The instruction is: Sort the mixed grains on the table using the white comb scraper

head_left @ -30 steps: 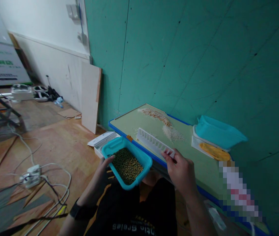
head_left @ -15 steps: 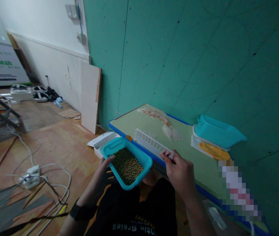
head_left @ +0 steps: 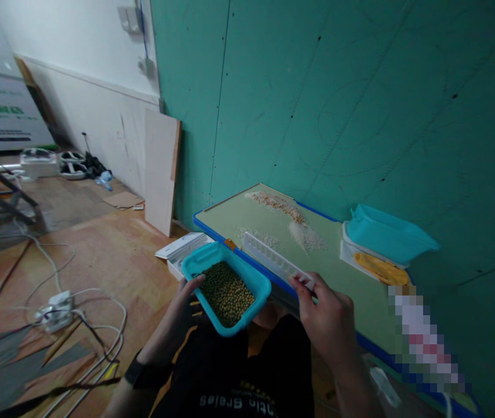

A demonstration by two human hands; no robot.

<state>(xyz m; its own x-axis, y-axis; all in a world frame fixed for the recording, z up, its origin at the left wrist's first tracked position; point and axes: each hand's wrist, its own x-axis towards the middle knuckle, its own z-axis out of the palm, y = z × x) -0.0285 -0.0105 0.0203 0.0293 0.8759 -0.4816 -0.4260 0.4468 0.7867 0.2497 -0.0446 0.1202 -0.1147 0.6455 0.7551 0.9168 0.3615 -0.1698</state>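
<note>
Basket (head_left: 255,280) of beans (head_left: 225,295) just off the near edge of the table (head_left: 332,264): left hand (head_left: 183,301) grips its rim, thumb over; right hand (head_left: 325,306), knuckles up, pinches a white slotted strip (head_left: 271,253) along that edge, forearms (head_left: 352,368) stretched forward.

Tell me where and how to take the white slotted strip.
Probably pinch the white slotted strip at its near end, from the right: it is long and narrow, and that end lies toward the person, in the right hand.

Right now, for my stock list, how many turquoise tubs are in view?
2: the bean tub in the left hand; another tub near the green wall. Nested ones may be hidden.
</note>
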